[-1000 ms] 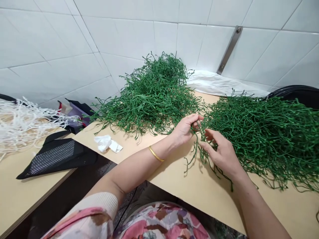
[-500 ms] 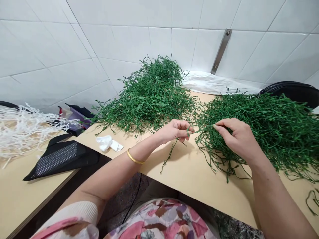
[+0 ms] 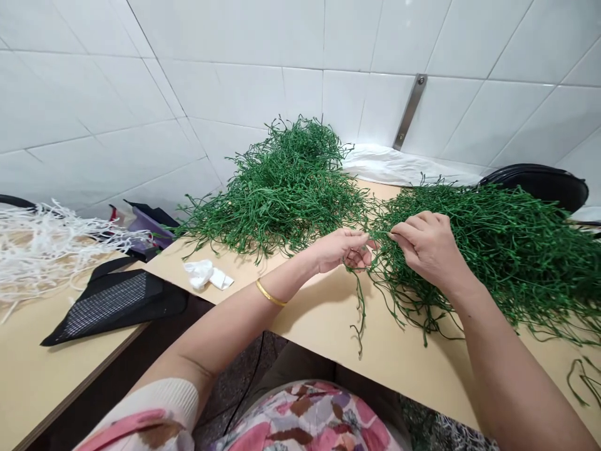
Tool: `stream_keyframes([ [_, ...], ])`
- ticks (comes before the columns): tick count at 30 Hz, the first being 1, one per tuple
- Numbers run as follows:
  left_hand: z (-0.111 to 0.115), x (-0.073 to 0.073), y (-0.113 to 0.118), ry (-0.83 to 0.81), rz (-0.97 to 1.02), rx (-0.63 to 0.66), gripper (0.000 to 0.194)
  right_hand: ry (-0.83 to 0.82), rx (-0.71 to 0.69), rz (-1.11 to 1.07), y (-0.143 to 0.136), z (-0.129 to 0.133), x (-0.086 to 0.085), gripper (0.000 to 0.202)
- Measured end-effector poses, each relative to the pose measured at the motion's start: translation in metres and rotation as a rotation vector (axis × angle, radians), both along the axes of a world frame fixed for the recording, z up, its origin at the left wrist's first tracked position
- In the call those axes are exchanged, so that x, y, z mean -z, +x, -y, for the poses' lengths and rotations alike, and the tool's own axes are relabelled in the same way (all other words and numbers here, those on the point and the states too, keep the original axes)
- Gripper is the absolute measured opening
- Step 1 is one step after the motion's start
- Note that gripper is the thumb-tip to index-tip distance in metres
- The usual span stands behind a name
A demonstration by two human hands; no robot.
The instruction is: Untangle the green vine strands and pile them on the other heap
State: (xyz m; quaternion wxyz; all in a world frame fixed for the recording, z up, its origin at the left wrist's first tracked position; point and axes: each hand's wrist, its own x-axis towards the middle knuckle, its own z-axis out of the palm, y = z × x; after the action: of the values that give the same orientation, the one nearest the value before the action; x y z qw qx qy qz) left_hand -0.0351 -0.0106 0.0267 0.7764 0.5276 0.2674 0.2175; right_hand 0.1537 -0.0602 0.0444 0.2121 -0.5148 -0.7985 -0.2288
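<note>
My left hand (image 3: 346, 249) is closed on a green cord (image 3: 360, 307), whose loose length dangles below the fingers over the table. Thumb and forefinger of my right hand (image 3: 425, 247) pinch a thin part of green cord just to the right, a short gap from the left fingertips. Under and behind my right hand spreads a large heap of green cords (image 3: 507, 250) with small knotted ends. Another green heap (image 3: 286, 188) rises behind my left hand. Whether both hands hold the same cord I cannot make out for certain.
White cords (image 3: 51, 244) lie piled on the left table, beside a black mesh pouch (image 3: 113, 304). A crumpled white tissue (image 3: 204, 274) rests near my left forearm. A black bag (image 3: 539, 185) and white cloth (image 3: 399, 164) are by the wall. A few loose green cords (image 3: 586, 382) lie far right.
My hands have come closer together, the right moving left and slightly up. The dangling cord has swung right and hangs lower beneath my left hand.
</note>
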Motion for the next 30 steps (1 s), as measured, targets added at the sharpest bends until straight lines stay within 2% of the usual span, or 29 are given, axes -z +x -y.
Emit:
stream_keyframes([
  [8, -0.011, 0.01, 0.014, -0.005, -0.078, 0.013, 0.019, 0.037, 0.018, -0.029, 0.002, -0.006, 0.015, 0.018],
  [10, -0.014, 0.012, 0.019, -0.023, -0.069, 0.0, 0.014, 0.114, 0.08, -0.067, 0.003, -0.006, 0.017, 0.018],
  [13, -0.019, 0.013, 0.026, -0.055, -0.017, -0.059, 0.006, 0.332, 0.234, -0.171, 0.001, 0.002, 0.018, 0.025],
  [15, -0.021, 0.014, 0.029, -0.089, 0.051, -0.107, 0.006, 0.41, 0.265, -0.254, -0.002, 0.009, 0.018, 0.026],
  [18, -0.021, 0.014, 0.031, -0.118, 0.133, -0.163, 0.009, 0.334, 0.145, -0.371, -0.008, 0.018, 0.024, 0.019],
  [22, -0.018, 0.019, 0.03, -0.055, 0.156, -0.176, 0.016, 0.141, -0.027, -0.537, -0.018, 0.016, 0.037, 0.017],
  [27, -0.014, 0.027, 0.031, 0.041, 0.156, -0.117, 0.025, -0.08, -0.039, -0.661, -0.023, 0.009, 0.049, 0.03],
  [30, -0.011, 0.026, 0.031, 0.095, 0.13, -0.128, 0.021, -0.163, -0.012, -0.662, -0.024, 0.009, 0.05, 0.02],
])
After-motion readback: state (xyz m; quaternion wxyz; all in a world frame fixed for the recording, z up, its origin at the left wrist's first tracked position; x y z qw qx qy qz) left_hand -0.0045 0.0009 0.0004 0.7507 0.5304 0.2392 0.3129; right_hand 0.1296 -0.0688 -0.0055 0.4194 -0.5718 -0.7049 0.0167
